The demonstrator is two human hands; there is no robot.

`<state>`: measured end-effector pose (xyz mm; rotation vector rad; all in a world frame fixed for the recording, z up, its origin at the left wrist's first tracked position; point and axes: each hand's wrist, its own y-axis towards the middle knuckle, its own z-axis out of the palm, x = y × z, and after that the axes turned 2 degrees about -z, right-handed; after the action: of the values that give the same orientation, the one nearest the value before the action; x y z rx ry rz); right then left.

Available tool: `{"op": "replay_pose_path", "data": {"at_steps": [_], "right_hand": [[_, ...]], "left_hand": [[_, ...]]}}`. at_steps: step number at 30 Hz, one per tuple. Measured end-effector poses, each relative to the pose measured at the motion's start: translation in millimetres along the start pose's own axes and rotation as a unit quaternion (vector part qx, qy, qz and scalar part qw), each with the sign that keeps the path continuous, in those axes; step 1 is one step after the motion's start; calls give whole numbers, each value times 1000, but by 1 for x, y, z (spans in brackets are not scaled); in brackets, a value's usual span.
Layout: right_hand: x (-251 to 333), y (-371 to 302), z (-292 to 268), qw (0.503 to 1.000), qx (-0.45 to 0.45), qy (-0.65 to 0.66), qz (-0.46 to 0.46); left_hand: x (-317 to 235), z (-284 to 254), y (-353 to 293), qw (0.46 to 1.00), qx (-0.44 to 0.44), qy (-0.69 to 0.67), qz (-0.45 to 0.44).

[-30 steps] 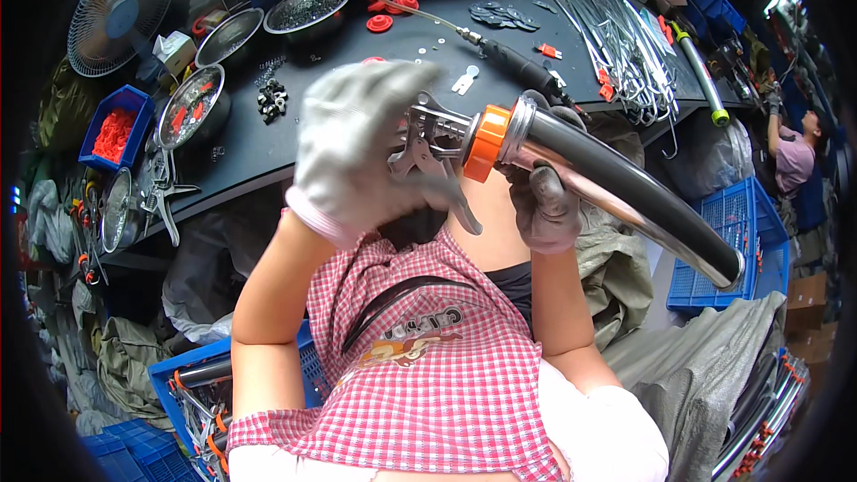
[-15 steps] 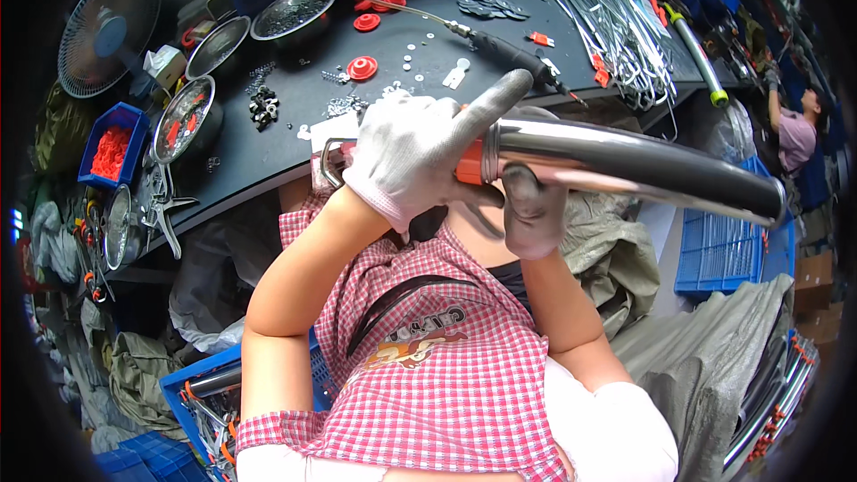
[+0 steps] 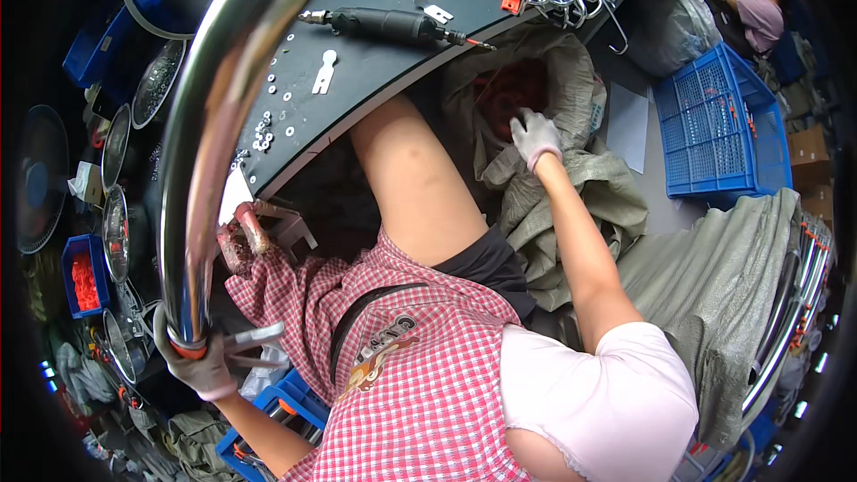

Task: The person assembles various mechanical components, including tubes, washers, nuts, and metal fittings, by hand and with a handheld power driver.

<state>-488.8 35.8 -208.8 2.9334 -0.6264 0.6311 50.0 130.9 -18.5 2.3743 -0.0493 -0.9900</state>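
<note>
Sack (image 3: 585, 67): your landmark. Mouth rolled open, faces you; beside the workbench (image 3: 375, 76) edge.
Red parts (image 3: 511, 94): dark, heaped inside the sack mouth. Shape of a single piece and its long axis: cannot tell, too much shadow and overlap.
Right hand (image 3: 537, 136): at the near lip of the sack, fingers pointing in, parted and a little bent. Nothing visible between them; can't tell if the tips touch the red parts.
Reach line: red parts sit just past your right fingertips, deeper in the sack and slightly to its left. I judge this the relation that counts: short and direct from the right, no crossing needed.
Left hand (image 3: 212, 375): well left of the sack, on your side of it. Fingers wrapped round the lower end of the tube.
Tube (image 3: 186, 152): chrome, curved, well left of the sack with the workbench between. Long axis rises from your left fist, top leaning toward the sack side; far end out of view.
Orange collar (image 3: 189, 353): at the tube's fist end, mostly covered.
Levers (image 3: 257, 336): grey, jut from your left fist toward the sack side.
Nearer hand: right, clearly.
Blue crate (image 3: 714, 129): right of the sack, apart from your right hand.
</note>
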Motion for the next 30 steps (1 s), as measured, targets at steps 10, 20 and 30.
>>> {"op": "replay_pose_path", "data": {"at_steps": [10, 20, 30], "right_hand": [[-54, 52, 56, 993, 112, -37, -7], [35, -37, -62, 393, 257, 876, 108], [89, -50, -71, 665, 201, 719, 5]], "left_hand": [[9, 20, -28, 987, 33, -60, -145], [-15, 49, -1, 951, 177, 193, 164], [-7, 23, -13, 947, 175, 189, 191]]}}
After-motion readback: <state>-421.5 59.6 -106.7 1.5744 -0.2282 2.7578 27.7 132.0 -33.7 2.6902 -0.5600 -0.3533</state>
